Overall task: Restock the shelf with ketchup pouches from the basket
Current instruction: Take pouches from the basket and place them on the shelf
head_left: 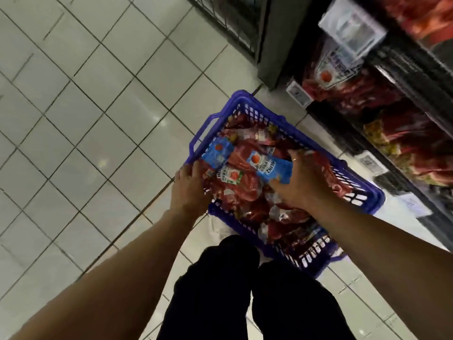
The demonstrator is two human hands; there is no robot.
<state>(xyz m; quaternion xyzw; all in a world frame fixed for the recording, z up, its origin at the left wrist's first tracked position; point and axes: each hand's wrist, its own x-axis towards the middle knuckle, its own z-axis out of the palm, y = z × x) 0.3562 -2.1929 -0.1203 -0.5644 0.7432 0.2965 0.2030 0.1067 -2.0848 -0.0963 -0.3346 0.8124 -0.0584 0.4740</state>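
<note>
Ideally, one blue-labelled pouch [269, 165], already pinched by the right hand [297, 182], is lifted clear while the left hand [190, 185], curled on its rim, steadies the basket [247, 104].

**Both hands down in the basket of ketchup pouches**

A blue plastic basket [247, 104] stood on the pale tiled floor [81, 99], heaped with red ketchup pouches [245, 192]. The left hand [190, 186] rested at the basket's left rim, fingers curled over its edge among the pouches. The right hand [297, 179] reached into the heap, its thumb and fingers closed around a blue-labelled pouch [269, 165]. Just beside the basket on the right, the dark shelf [404, 62] carried more red pouches behind white price tags [297, 94]. The person's dark trouser legs [220, 285] showed below the basket.
</note>
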